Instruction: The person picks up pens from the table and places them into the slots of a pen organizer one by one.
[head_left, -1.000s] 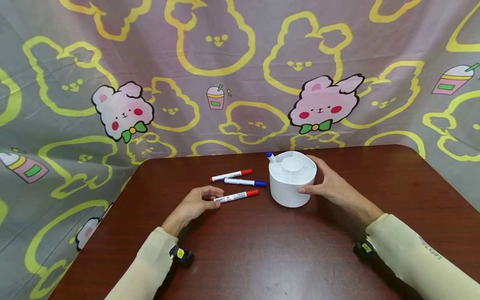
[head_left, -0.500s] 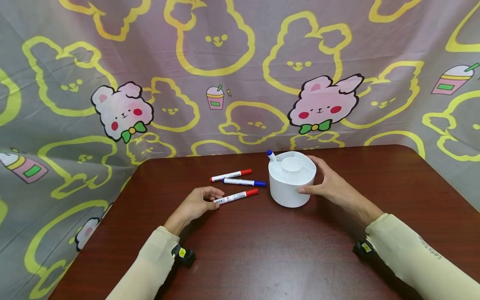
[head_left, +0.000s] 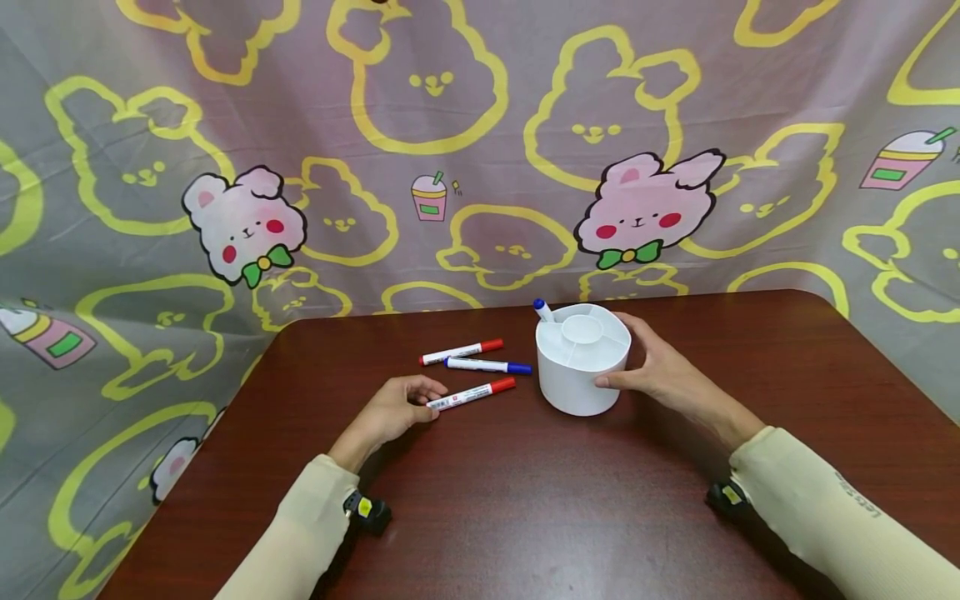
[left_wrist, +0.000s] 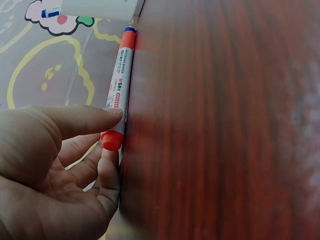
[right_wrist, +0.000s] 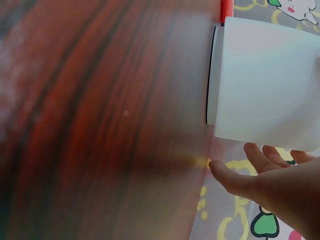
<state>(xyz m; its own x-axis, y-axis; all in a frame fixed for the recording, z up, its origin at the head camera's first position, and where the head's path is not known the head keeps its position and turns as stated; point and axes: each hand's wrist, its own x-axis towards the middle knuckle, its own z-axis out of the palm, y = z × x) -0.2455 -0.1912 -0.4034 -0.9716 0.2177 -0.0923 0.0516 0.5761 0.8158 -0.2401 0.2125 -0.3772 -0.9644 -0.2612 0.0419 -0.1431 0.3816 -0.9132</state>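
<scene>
In the head view my left hand (head_left: 392, 410) pinches the near end of a red-capped whiteboard marker (head_left: 472, 394) between thumb and fingers. The left wrist view shows the thumb (left_wrist: 95, 119) lying against the marker's white barrel, its red end plug facing me. My right hand (head_left: 660, 362) holds the side of a round white pen organizer (head_left: 577, 385), thumb in front and fingers behind, partly hidden. One blue-capped marker (head_left: 543, 311) stands tilted in a left compartment of the organizer. Seen from the right wrist, the organizer's white wall (right_wrist: 270, 85) is beside the fingers (right_wrist: 257, 157).
Behind the held marker lie another red-capped marker (head_left: 461, 352) and a blue-capped marker (head_left: 487, 365), their ends close together. All stand on a dark brown wooden table (head_left: 525, 500). A cartoon-printed curtain (head_left: 480, 167) hangs along the table's far edge.
</scene>
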